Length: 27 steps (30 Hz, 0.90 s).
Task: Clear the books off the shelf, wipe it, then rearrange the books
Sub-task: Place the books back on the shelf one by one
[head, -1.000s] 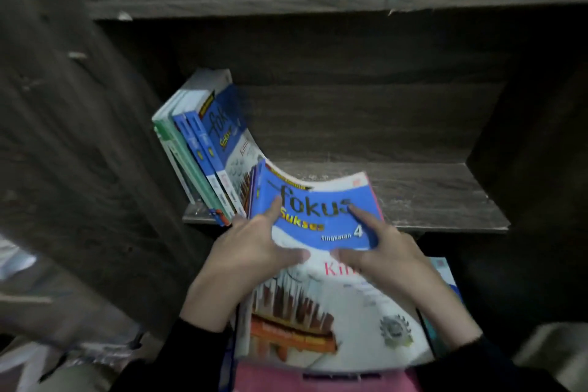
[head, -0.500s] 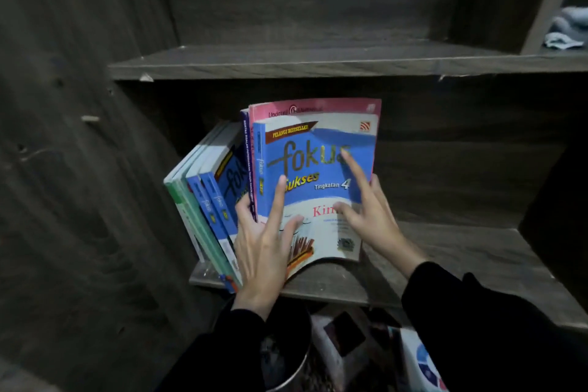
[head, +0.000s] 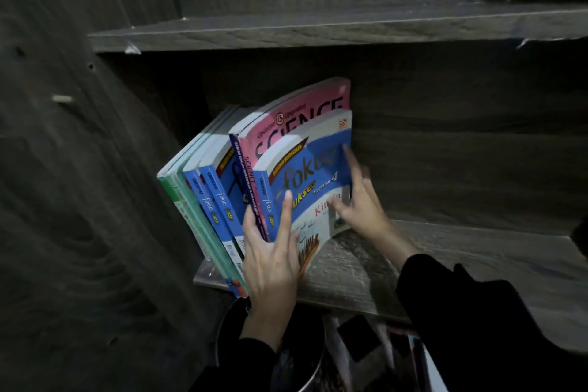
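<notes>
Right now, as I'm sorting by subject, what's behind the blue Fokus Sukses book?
A pink Science book stands behind the blue Fokus Sukses book, its title showing above. Its lower cover is hidden.

pink book (head: 302, 111): "SCIENCE" | blue book (head: 318, 169): "fokus", "Tingkatan 4" | blue spines (head: 208, 202): "fokus"
</notes>
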Motion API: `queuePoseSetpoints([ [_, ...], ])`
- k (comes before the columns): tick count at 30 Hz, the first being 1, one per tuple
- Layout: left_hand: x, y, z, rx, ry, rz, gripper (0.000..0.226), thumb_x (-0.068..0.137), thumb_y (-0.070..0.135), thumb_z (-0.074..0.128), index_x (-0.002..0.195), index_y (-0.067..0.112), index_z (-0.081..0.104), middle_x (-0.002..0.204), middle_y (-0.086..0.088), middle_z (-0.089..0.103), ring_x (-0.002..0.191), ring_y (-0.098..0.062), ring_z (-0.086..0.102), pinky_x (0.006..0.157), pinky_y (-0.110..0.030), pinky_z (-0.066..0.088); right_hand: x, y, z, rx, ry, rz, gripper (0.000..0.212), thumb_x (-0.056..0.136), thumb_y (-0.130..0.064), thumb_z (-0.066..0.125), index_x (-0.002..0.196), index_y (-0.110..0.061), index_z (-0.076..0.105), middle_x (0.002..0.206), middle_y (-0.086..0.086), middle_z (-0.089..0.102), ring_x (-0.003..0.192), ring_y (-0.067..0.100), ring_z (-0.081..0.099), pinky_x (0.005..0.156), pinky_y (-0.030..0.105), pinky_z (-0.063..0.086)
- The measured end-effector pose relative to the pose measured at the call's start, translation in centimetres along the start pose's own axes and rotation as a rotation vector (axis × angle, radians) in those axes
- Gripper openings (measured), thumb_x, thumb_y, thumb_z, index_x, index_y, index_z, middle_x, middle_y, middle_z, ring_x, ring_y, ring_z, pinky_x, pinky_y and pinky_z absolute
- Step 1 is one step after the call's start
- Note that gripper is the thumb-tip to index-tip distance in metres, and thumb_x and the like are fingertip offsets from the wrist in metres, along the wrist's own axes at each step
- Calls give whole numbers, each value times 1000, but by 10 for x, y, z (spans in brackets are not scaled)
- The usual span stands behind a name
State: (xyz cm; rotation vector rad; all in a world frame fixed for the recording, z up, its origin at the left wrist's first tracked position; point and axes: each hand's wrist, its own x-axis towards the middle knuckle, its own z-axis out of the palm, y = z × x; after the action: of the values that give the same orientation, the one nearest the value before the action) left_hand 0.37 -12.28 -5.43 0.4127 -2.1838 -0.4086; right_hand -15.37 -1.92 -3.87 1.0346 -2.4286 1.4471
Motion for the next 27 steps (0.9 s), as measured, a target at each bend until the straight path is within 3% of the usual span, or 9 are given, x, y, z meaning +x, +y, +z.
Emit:
queuePoseSetpoints([
  [2, 0, 2, -1, -35, 58, 67, 90, 87, 18, 65, 152, 39, 6, 142, -31, 31, 102, -44, 59, 66, -45, 55, -8, 1, 10, 20, 58, 47, 96, 91, -10, 62, 140, -53, -9, 148, 3, 25, 111, 9, 45, 84, 9, 41],
  [4, 7, 5, -2, -78, 128, 120, 99, 88, 13, 66, 151, 38, -5, 148, -26, 19, 126, -46, 41, 88, -53, 49, -14, 2, 22, -5, 122, 105, 93, 91, -12, 60, 142, -47, -9, 148, 7, 28, 128, 20, 35, 102, 31, 33],
  [7, 23, 11, -3, -131, 184, 141, 103, 89, 9, 64, 149, 41, -13, 150, -18, 12, 137, -37, 24, 103, -45, 31, -25, 4, 46, 181, 159, 323, 74, 99, -23, 49, 141, -50, -5, 147, 12, 28, 136, 28, 29, 108, 41, 27],
  [11, 28, 14, -2, -97, 186, 149, 111, 83, 0, 69, 151, 38, -10, 147, -26, 18, 133, -34, 25, 108, -24, 13, -25, 5, 71, 450, 162, 438, 58, 104, -30, 34, 144, -47, -4, 160, 4, 5, 148, 21, 5, 117, 43, 11],
  [15, 21, 15, -6, -30, 291, 171, 113, 78, 1, 75, 153, 34, -3, 145, -27, 24, 115, -33, 38, 98, -31, 30, -13, 5, 83, 486, 43, 449, 51, 106, -36, 20, 150, -38, -4, 161, -2, -13, 147, 19, -18, 115, 40, -9],
  [17, 18, 13, -5, 28, 323, 193, 112, 79, 8, 75, 152, 34, -6, 151, -26, 15, 117, -35, 38, 97, -36, 32, -11, 0, 95, 447, -8, 435, 50, 104, -42, 15, 150, -38, -5, 160, -1, -16, 146, 21, -21, 114, 38, -12],
  [21, 20, -1, 2, 102, 285, 216, 115, 82, 25, 75, 149, 34, -18, 154, -8, -33, 147, -33, -11, 116, -49, 4, -20, -11, 116, 391, -26, 417, 54, 97, -54, 11, 148, -45, -4, 161, 4, -14, 146, 22, -19, 115, 39, -13],
  [24, 25, -13, 0, 127, 285, 201, 119, 80, 32, 76, 149, 26, -20, 152, -9, -36, 143, -30, -25, 118, -49, -8, -24, -14, 120, 390, -4, 394, 67, 83, -66, 10, 147, -49, 0, 162, 3, -8, 148, 20, -14, 116, 39, -12],
  [27, 27, -19, 2, 154, 319, 212, 119, 80, 36, 76, 150, 21, -19, 153, -10, -33, 144, -30, -23, 119, -49, -5, -20, -10, 128, 372, 48, 347, 59, 88, -68, 11, 144, -52, 1, 162, 4, -3, 148, 21, -10, 119, 40, -9],
])
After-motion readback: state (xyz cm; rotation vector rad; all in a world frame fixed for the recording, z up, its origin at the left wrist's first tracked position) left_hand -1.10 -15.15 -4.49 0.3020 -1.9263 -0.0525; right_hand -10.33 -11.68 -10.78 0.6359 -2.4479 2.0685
